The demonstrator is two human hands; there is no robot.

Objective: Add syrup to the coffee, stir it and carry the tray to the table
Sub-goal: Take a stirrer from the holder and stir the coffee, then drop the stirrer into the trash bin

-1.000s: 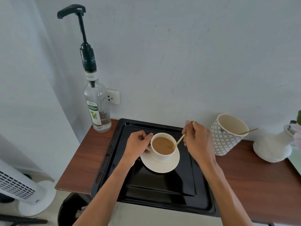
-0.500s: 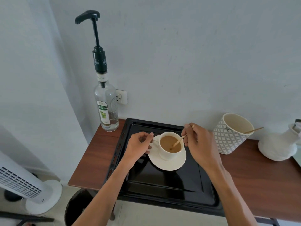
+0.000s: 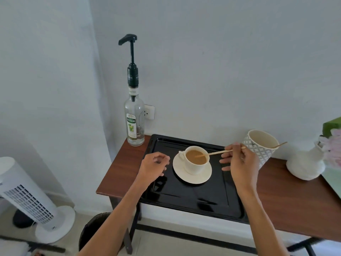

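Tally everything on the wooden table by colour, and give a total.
White: 4: coffee cup, saucer, patterned cup, vase
Black: 1: tray
Clear glass: 1: syrup bottle
Light wood: 2: stir stick, stick in patterned cup
Total: 8

One tray (image 3: 191, 202), one coffee cup (image 3: 195, 161), one saucer (image 3: 191, 177), two wooden stirrers (image 3: 219, 152), one syrup bottle (image 3: 134, 124), one patterned cup (image 3: 262, 147), one vase (image 3: 305, 164), one fan (image 3: 27, 198).

patterned cup (image 3: 262, 147), white vase (image 3: 305, 166), tower fan (image 3: 27, 198)
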